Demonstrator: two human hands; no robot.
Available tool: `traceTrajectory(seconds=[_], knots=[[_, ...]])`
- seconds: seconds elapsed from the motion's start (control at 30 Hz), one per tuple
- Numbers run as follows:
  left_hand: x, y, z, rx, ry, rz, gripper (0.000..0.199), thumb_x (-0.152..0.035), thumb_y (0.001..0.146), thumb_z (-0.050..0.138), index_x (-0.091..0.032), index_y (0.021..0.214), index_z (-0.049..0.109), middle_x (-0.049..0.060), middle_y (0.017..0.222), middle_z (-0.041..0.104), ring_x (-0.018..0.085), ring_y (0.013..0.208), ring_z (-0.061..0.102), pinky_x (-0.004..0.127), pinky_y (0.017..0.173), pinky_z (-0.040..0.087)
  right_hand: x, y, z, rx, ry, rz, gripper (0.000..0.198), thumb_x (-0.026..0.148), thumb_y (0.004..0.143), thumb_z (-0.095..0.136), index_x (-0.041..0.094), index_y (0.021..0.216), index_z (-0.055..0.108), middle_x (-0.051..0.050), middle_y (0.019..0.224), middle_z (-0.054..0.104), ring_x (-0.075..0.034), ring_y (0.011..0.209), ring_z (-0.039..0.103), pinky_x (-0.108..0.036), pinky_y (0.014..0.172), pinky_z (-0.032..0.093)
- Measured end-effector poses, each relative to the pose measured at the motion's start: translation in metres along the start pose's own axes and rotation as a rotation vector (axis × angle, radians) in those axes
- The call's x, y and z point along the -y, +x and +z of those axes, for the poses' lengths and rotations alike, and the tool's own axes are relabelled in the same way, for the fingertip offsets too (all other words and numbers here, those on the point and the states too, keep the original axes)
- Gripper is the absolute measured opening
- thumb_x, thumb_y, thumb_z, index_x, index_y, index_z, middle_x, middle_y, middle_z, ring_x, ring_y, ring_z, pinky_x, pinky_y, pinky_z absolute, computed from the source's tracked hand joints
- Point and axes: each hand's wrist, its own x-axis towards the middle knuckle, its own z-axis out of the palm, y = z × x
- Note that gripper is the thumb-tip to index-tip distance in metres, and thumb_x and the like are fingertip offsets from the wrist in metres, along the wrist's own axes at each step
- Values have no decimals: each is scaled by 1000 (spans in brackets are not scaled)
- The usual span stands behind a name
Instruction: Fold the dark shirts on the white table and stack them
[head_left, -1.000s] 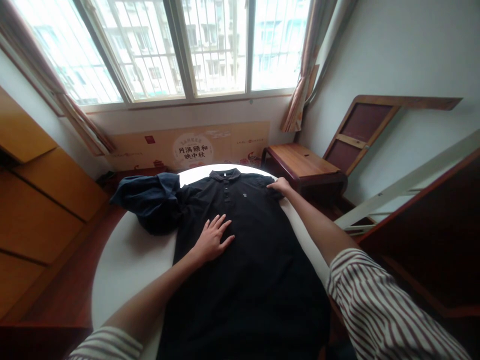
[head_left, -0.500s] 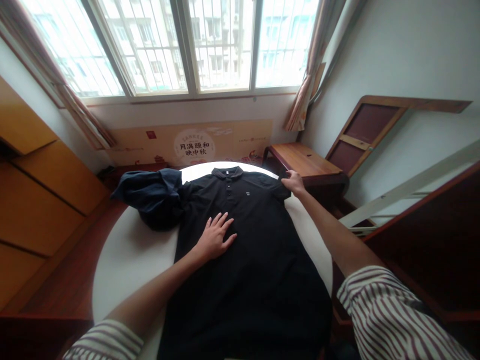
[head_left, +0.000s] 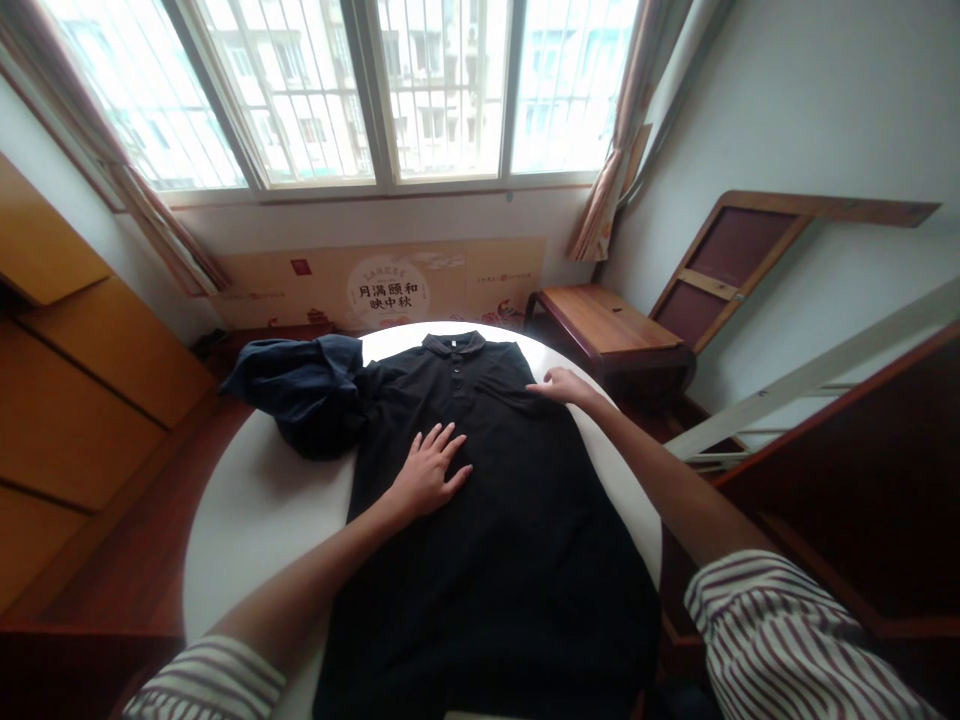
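A black polo shirt [head_left: 480, 540] lies face up on a round white table [head_left: 255, 540], its collar [head_left: 454, 345] at the far edge. My left hand [head_left: 431, 470] rests flat on the shirt's chest with the fingers spread. At the shirt's right shoulder side, my right hand [head_left: 566, 388] pinches the short sleeve, which is turned inward over the chest. The small chest logo is hidden under the folded cloth. Left of the shirt sits a crumpled dark navy garment [head_left: 300, 390], touching the other sleeve.
Behind the table stand a brown wooden stool [head_left: 611, 320] and a printed cardboard panel [head_left: 322, 280] below the window. Orange-yellow cabinets [head_left: 90, 370] line the left. A white metal rail [head_left: 795, 370] and dark wood furniture [head_left: 862, 500] are on the right.
My right hand has moved left and slightly down, bringing the right-side sleeve in over the shirt's chest and covering the logo. My left hand has stayed in place.
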Motion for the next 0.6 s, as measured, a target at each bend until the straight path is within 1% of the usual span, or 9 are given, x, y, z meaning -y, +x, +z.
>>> traceTrajectory(seconds=[0.1,0.17,0.23,0.27,0.33,0.4,0.47,0.53,0.6], knots=[[0,-1,1,-4,0,-2,61,-58,97,38,-24,148,43,9,160,31,31,148,25,56,118,22,-3,-7,7,15,13,-35,45,36,65,88,11,98,70,-16,106,72,-29,99,68,-28,80,53],[-1,-3,2,-10,1,-5,60,-57,97,40,-25,147,43,8,160,31,30,148,25,56,118,22,-4,-9,9,23,34,-41,48,33,64,89,11,101,69,-15,110,71,-27,96,68,-28,77,54],[-3,-5,3,-24,3,-6,60,-57,96,43,-25,146,45,8,159,33,31,146,27,55,118,23,-4,-5,8,33,64,-31,44,35,65,89,10,96,70,-15,99,73,-24,82,70,-27,67,55],[-3,-3,2,-41,-1,-4,58,-56,96,44,-25,144,47,8,156,37,31,144,31,53,117,26,-4,0,6,33,84,-24,42,38,67,87,9,93,70,-14,91,73,-23,75,69,-26,62,55],[2,7,-4,-89,-41,-7,47,-51,98,43,-25,134,57,9,146,50,29,134,46,47,111,37,-3,14,1,8,129,-7,39,42,74,82,8,90,70,-12,78,72,-19,64,67,-24,54,53],[15,30,-15,-146,-110,-54,37,-42,101,39,-22,118,66,9,128,63,23,115,59,37,101,46,1,34,-4,-49,168,13,37,42,81,76,7,92,69,-11,74,70,-15,60,64,-20,51,50],[40,64,-31,-195,-159,-170,32,-32,102,39,-18,104,68,9,114,67,20,103,64,32,94,48,7,58,-8,-105,191,33,35,40,84,74,7,93,69,-11,74,70,-12,58,62,-18,50,48],[72,103,-47,-224,-163,-311,28,-26,100,45,-11,98,68,11,106,68,20,102,64,32,95,47,14,81,-8,-117,198,64,35,39,83,75,6,89,68,-11,72,69,-10,55,58,-18,50,47],[106,136,-60,-223,-167,-397,29,-25,101,46,-6,99,67,11,98,69,20,97,65,35,93,48,20,101,-6,-87,196,106,39,40,76,81,5,84,66,-10,66,67,-10,51,55,-21,48,47]])
